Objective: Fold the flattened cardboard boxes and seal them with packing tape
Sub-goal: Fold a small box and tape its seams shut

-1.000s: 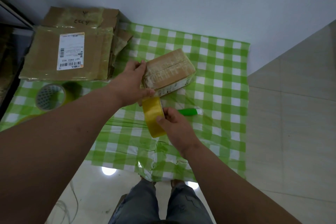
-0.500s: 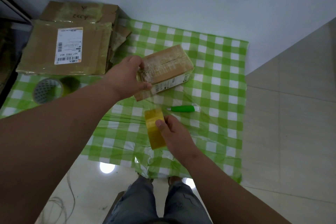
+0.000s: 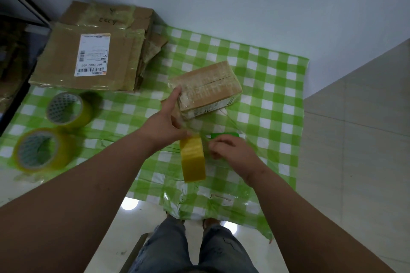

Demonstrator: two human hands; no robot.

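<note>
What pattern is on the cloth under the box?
The tablecloth has a green and white checked pattern, seen best in the head view.

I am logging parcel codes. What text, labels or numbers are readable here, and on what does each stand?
"507 P802 A53", upside down: white shipping label on the flattened brown cardboard box.
Barcodes and small print on that label: too small.
Handwritten marks on the rear flattened cardboard: unclear.
Side label on the small taped cardboard box: blurred.
</note>
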